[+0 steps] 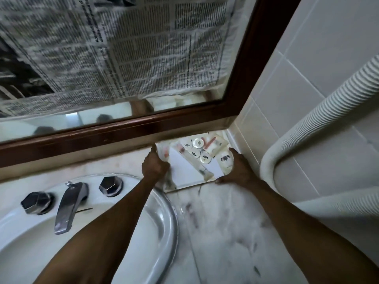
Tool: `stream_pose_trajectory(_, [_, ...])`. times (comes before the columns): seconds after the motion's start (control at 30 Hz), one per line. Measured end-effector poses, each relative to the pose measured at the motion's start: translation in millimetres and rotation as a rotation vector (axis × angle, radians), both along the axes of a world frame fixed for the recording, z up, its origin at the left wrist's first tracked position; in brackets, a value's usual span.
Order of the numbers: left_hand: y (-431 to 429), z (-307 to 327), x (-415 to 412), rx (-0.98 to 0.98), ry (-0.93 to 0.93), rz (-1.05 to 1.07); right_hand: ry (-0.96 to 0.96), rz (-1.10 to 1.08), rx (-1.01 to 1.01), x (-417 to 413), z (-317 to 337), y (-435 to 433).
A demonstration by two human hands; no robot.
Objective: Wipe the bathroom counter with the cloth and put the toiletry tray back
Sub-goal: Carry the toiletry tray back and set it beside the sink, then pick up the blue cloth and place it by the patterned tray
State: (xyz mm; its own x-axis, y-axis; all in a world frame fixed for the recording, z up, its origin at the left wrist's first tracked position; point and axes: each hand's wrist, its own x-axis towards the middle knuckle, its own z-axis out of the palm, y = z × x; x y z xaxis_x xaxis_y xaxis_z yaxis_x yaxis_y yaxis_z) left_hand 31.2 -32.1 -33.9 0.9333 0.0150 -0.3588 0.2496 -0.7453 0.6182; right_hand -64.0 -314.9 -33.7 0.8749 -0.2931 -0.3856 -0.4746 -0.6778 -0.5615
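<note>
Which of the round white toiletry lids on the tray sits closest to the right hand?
The largest round lid, at the tray's right edge, beside the right hand.

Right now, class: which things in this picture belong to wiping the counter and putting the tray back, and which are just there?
Part of the job:
tray
counter
left hand
right hand

Just there:
sink
tap
mirror
wall tiles

The cloth is not in sight.

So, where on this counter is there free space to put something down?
Free: the marble counter between the sink and the right wall, in front of the tray. Crowded: the back corner, where both hands grip the tray.
</note>
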Motion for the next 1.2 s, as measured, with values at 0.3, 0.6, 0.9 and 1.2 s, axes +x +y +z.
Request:
stream_pose_trajectory(0.3, [-13,-11,12,-0.027,0.032,0.035,-0.11,0.017,-0.044,12,-11,-12])
stream_pose_trajectory(0.6, [-22,-1,17,-0.297,0.129,0.074,-0.164,0.045,-0.183,8,4,-11])
stream_pose_trajectory(0.9, [51,50,-11,-0.34,0.023,-0.079,-0.301,0.1,-0.139,12,46,40])
stream_pose_trajectory(1.2, [229,115,-85,-0.285,-0.214,-0.053,-0.466,0.304,0.106,26,122,214])
